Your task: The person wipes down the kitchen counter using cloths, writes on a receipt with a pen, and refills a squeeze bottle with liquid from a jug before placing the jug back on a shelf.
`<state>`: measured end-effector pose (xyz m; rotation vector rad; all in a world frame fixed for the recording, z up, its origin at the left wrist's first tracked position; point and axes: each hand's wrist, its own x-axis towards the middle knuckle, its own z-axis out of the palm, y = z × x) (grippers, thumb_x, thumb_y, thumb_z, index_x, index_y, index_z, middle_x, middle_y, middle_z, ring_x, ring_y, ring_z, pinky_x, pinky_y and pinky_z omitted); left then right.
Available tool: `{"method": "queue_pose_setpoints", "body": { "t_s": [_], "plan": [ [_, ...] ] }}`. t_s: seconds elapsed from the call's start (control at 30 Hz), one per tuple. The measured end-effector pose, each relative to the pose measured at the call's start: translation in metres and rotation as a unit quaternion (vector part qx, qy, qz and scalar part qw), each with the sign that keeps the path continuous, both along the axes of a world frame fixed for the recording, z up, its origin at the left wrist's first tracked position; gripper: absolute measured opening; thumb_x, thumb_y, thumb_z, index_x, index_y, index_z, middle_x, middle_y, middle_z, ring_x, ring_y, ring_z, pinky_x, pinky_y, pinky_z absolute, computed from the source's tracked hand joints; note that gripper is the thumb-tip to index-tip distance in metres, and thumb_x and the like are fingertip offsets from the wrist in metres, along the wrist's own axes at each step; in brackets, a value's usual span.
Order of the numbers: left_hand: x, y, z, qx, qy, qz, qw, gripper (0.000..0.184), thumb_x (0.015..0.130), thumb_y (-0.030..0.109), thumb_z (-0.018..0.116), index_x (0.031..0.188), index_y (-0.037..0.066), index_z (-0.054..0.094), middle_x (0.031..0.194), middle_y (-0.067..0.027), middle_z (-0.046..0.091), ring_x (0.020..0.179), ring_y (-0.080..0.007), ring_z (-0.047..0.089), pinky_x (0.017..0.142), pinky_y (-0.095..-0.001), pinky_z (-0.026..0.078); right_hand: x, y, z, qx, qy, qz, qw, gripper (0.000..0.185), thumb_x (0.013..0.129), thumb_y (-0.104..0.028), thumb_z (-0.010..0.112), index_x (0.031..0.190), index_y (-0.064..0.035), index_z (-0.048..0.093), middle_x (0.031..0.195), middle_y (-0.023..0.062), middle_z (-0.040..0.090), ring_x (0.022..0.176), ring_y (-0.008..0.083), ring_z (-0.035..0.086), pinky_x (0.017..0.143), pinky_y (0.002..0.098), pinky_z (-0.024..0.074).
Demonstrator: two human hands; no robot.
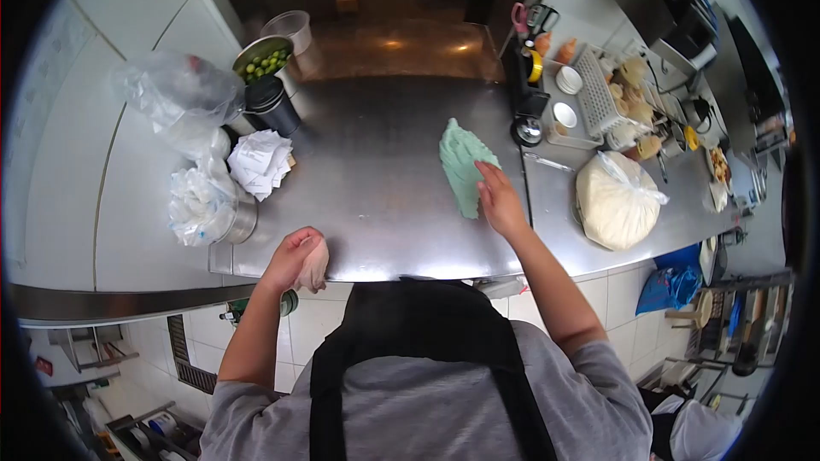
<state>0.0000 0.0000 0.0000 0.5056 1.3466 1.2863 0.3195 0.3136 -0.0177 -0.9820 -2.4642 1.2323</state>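
Holding pale cloth [315, 268] at the near worktop [376, 205] edge: left hand [289, 258] grip closed on it. Looks light, limp; bunched top is a sound hold. Farther in, green cloth [462, 164] lies crumpled on the worktop, right hand [502, 205] fingers on its side; can't tell if pinched. Probably soft, not fragile; grab a middle fold.

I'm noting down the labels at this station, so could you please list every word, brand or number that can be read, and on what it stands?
No text can be read.
Loose white paper slips: any print too small.
Clear plastic bag with blue marks: too blurred.
Shiny blue plastic bag: any print too blurred.
Light green cloth: no lettering visible.
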Motion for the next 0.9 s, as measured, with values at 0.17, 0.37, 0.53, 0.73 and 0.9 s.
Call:
{"method": "queue_pose_setpoints", "body": {
  "t_s": [0.17,0.37,0.53,0.73,0.9],
  "plan": [
    [-0.022,-0.08,-0.005,-0.094,0.088,0.113,0.985,0.016,0.096,0.021,0.053,0.091,0.007,0.058,0.076,0.0018,0.057,0.068,-0.0055,0.052,0.062,-0.0213,0.044,-0.112,0.018,-0.036,0.299,-0.228,0.003,0.927,0.063,0.095,-0.043,0.041,0.148,-0.0146,0.023,0.155,0.0146,0.013,0.143,0.0322,0.011,0.114,0.0487,0.0121],
    [-0.001,-0.13,-0.023,-0.111,0.063,0.259,0.957,0.017,0.097,0.019,0.051,0.088,0.007,0.057,0.073,0.0027,0.056,0.065,-0.0046,0.05,0.06,-0.021,0.043,-0.282,0.081,-0.049,0.273,-0.202,-0.086,0.937,0.065,0.097,-0.048,0.032,0.148,-0.0092,0.023,0.156,0.0135,0.011,0.144,0.03,0.008,0.115,0.0484,0.0093],
    [0.022,-0.148,-0.015,-0.132,0.085,0.278,0.948,0.015,0.097,0.017,0.052,0.088,0.006,0.057,0.073,0.0024,0.056,0.064,-0.0052,0.05,0.058,-0.0211,0.042,-0.366,-0.064,-0.043,0.325,-0.126,0.21,0.913,0.063,0.094,-0.043,0.042,0.144,-0.0073,0.031,0.152,0.0157,0.024,0.142,0.0286,0.02,0.114,0.0508,0.0127],
    [0.024,-0.146,-0.006,-0.129,0.094,0.299,0.941,0.015,0.097,0.017,0.051,0.088,0.006,0.056,0.072,0.0029,0.055,0.064,-0.0046,0.05,0.058,-0.0212,0.042,-0.304,-0.073,-0.046,0.345,-0.076,0.289,0.89,0.058,0.092,-0.039,0.045,0.141,-0.0096,0.036,0.149,0.0124,0.031,0.139,0.027,0.027,0.111,0.0488,0.0207],
    [0.026,-0.159,-0.005,-0.15,0.097,0.288,0.941,0.016,0.097,0.019,0.051,0.089,0.007,0.056,0.072,0.0028,0.054,0.063,-0.0047,0.049,0.056,-0.0211,0.041,-0.269,0.135,-0.062,0.378,-0.248,-0.069,0.89,0.055,0.096,-0.042,0.031,0.148,-0.0229,0.026,0.156,0.0083,0.017,0.142,0.0312,0.019,0.109,0.0538,0.022]
  ]
}}
